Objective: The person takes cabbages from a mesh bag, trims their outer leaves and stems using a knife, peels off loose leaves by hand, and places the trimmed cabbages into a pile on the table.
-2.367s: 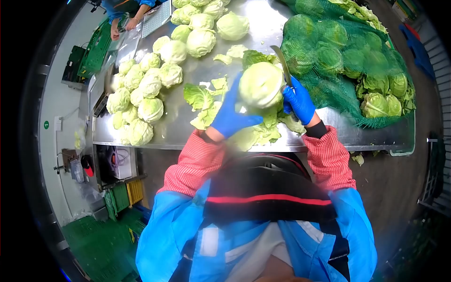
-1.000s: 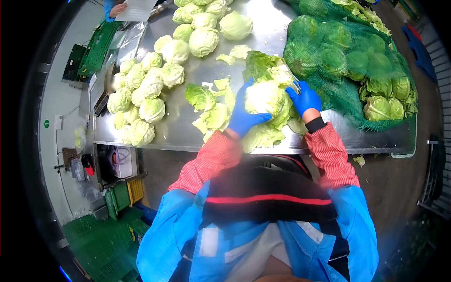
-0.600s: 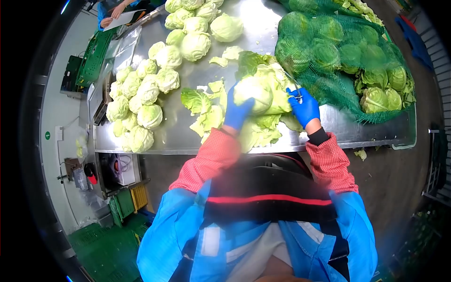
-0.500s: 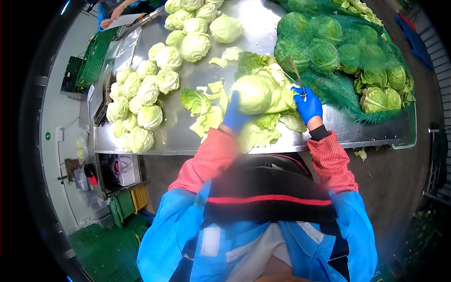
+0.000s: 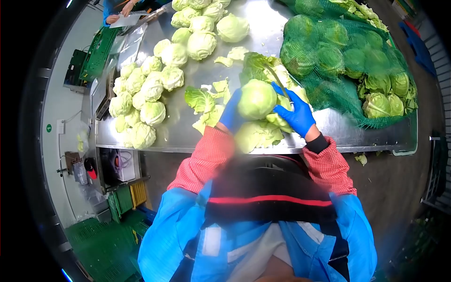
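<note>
A round pale green cabbage head (image 5: 257, 99) sits over loose outer leaves (image 5: 257, 136) near the table's front edge. My left hand (image 5: 231, 113), in a blue glove and somewhat blurred, cups its left side. At its right is my right hand (image 5: 297, 115), also gloved in blue, holding a knife (image 5: 276, 79) whose blade points up and away. The index finger and thumb of that hand stretch toward the cabbage and its peeled leaves. The knife's handle is mostly hidden in the palm. More torn leaves (image 5: 205, 101) lie to the left.
Several trimmed cabbages (image 5: 152, 87) cover the left part of the metal table (image 5: 181, 127). A green net sack (image 5: 324, 51) of cabbages fills the right. Another person's hands (image 5: 126, 9) hold a white sheet at the far left. Green crates (image 5: 99, 51) stand beyond the left edge.
The outer leaves have come away from the cabbage's right side, baring a smoother head. My right hand has moved left, closer to the head, and its knife has swung left.
</note>
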Demonstrator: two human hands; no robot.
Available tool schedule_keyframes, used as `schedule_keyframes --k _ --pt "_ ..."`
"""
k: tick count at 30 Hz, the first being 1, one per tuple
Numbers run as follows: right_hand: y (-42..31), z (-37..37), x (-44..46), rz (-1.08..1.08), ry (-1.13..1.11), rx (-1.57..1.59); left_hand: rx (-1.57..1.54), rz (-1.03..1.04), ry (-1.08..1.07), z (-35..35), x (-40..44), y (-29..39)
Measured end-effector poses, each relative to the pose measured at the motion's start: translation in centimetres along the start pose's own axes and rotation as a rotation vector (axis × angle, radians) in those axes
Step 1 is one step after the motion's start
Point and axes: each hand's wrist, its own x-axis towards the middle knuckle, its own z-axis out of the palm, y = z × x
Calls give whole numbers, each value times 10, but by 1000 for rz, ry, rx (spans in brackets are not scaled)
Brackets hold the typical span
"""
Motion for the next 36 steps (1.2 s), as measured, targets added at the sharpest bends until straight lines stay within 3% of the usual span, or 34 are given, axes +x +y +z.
schedule_keyframes --k 2,4,5,6,8,11,12,14,15,16,18,20,23,24,28,31,36 --pt "22 -12 -1 -6 -28 25 -155 -75 19 12 -9 10" --pt "23 -24 0 296 36 -297 -300 -116 -35 9 -14 19" --pt "22 -29 -2 293 42 -506 -329 -142 1 11 -16 23" --pt "31 -29 -3 101 155 -566 -292 -153 32 9 -15 26" --pt "-19 -26 0 -4 121 -578 -220 -187 96 6 -14 27" --pt "-41 -14 5 -165 -39 -422 22 -150 -112 25 -26 33" --pt "-16 -6 14 -325 70 -206 273 38 -151 30 -29 33" --pt "-10 -18 17 127 -107 294 762 430 -215 36 -32 32" --pt "1 -16 15 222 -147 525 1141 671 -154 33 -33 34" --pt "19 -1 19 142 -127 571 1116 729 -131 31 -30 29" --pt "37 16 13 408 -207 535 1071 852 -83 22 -16 7" --pt "44 30 10 503 -198 518 982 777 -52 13 -10 -4" --pt "36 28 10 359 -80 -33 858 557 94 5 -5 -14" --pt "28 26 9 263 11 -417 866 519 161 -3 2 -23" --pt "7 23 -14 -123 98 -690 1016 389 381 -4 21 -36" --pt "14 26 -20 -96 74 -799 1276 373 466 -3 41 -37" --pt "43 30 -15 -33 147 -983 1245 377 462 -6 56 -49"
